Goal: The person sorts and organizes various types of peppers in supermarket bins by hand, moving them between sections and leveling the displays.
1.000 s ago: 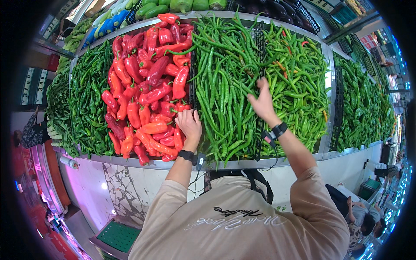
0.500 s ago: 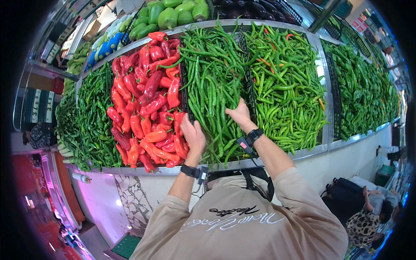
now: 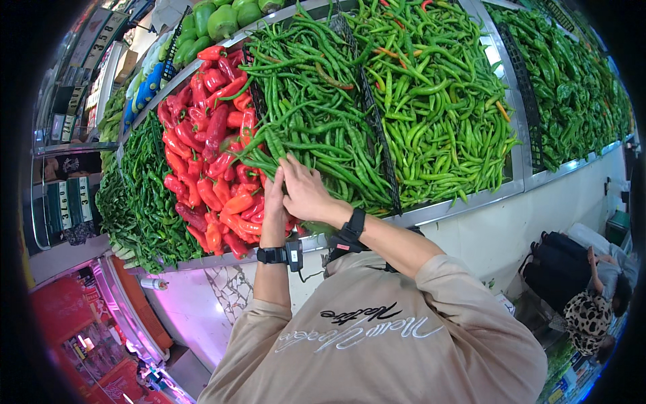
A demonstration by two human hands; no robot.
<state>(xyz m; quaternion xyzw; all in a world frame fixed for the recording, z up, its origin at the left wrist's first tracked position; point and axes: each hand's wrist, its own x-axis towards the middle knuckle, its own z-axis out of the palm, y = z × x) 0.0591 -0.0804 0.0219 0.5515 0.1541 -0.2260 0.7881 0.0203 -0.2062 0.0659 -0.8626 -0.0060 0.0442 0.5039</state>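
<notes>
Long green chili peppers (image 3: pixel 323 128) fill a black-walled bin in front of me, their near-left ends gathered at my hands. At the bin's near-left corner my left hand (image 3: pixel 274 202) stands on edge with its fingers straight, beside the peppers. My right hand (image 3: pixel 311 192) reaches in from the right, close against the left one, its fingers bent over pepper ends. Its palm is hidden. Some green peppers (image 3: pixel 257 160) stick out leftward over the red peppers (image 3: pixel 215 145) in the neighbouring bin. Both wrists wear black bands with small devices.
Shorter light-green chilies (image 3: pixel 437 114) lie to the right, past a black divider (image 3: pixel 370 111). Dark-green peppers fill bins at far left (image 3: pixel 151 195) and far right (image 3: pixel 572 94). A metal rim (image 3: pixel 464 202) edges the stall. Bystanders (image 3: pixel 585 310) are at lower right.
My right hand has swept left across the long peppers to meet my left hand. The peppers' near ends have shifted left, and my view has turned.
</notes>
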